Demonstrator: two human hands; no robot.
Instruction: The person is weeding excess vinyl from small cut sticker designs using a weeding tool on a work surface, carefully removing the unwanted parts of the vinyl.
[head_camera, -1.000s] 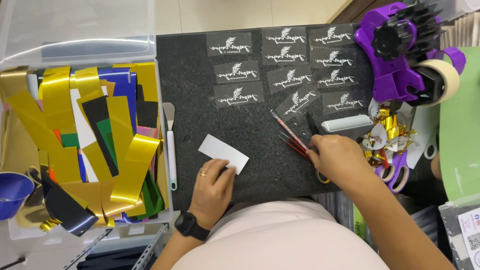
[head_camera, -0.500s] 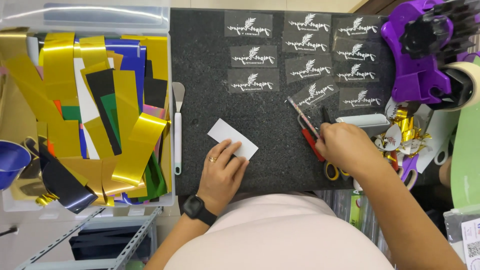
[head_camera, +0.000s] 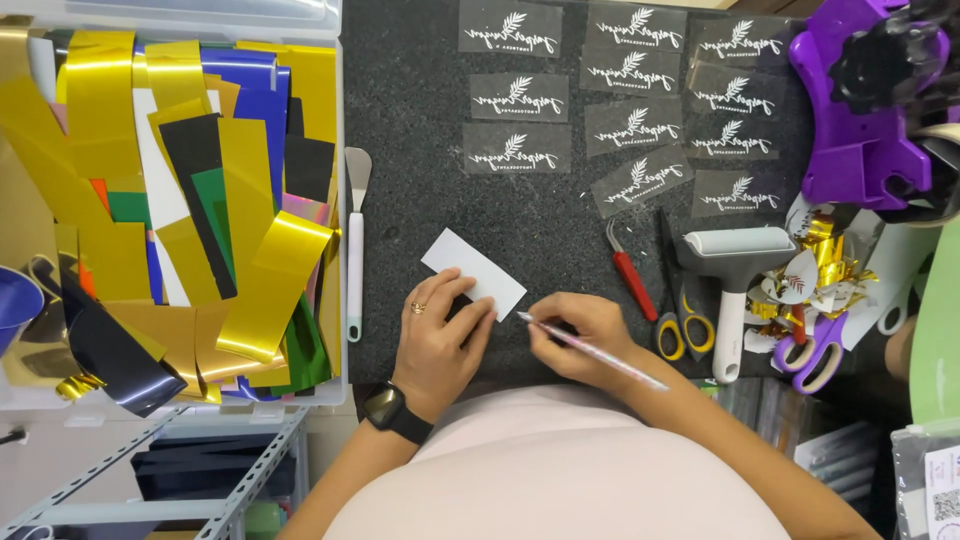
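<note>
Dark foam mat (head_camera: 420, 130), white card (head_camera: 480, 268), printed clear labels (head_camera: 520, 97), scissors (head_camera: 672, 300), white spatula (head_camera: 355, 240), roller (head_camera: 735, 270)

On the dark mat (head_camera: 420, 120), the left hand (head_camera: 437, 335) presses its fingertips on a white card (head_camera: 473, 273). The right hand (head_camera: 580, 335) grips a thin pen-like tool (head_camera: 590, 350), its tip just beside the card's lower corner. A scraper (head_camera: 355, 240) lies left of the card, red-handled pliers (head_camera: 630, 275) and scissors (head_camera: 675, 300) right. A bin (head_camera: 340, 150) of foil strips (head_camera: 270, 290) sits further left.

You have bright, even overhead light and a sharp picture; the gold foil strips (head_camera: 265, 285) throw glare, and your hands cast only soft shadows on the dark worktop (head_camera: 420, 200).
</note>
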